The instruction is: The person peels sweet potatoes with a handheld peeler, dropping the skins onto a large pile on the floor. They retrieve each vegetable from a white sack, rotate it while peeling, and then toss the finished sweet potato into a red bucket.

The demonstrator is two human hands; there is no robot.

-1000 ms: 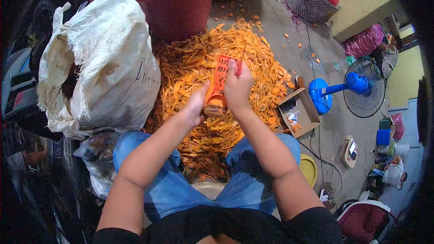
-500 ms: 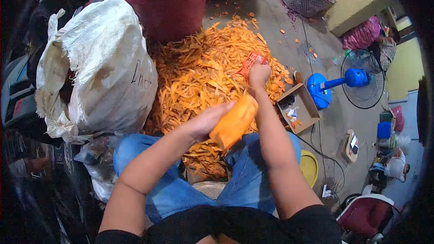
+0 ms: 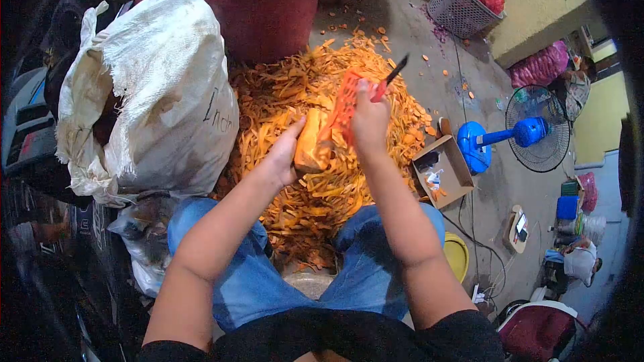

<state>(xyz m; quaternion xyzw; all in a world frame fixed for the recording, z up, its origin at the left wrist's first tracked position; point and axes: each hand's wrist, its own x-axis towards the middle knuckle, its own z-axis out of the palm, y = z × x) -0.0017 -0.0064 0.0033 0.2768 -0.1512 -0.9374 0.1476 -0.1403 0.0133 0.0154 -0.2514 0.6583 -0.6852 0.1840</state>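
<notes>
My left hand (image 3: 285, 154) is wrapped round the side of a thick orange carrot (image 3: 310, 142), held tilted over a heap of orange peelings (image 3: 282, 104). In my right hand (image 3: 370, 121) is a red peeler (image 3: 347, 104) with a broad, hole-patterned body, close to the carrot's right side. A thin black tip (image 3: 398, 69) on a red stem sticks out beyond the right fingers. The peelings spread across the floor between my knees and beyond.
A white woven sack (image 3: 164, 94) stands left, beside a dark red tub (image 3: 258, 20). On the right are a small cardboard box (image 3: 456, 177), a blue fan (image 3: 530, 132) and cables on the floor. A person (image 3: 580, 260) is far right.
The carrot has turned more upright and moved slightly left and up. My right hand has moved left and drawn back, swinging the peeler round so its holed face shows.
</notes>
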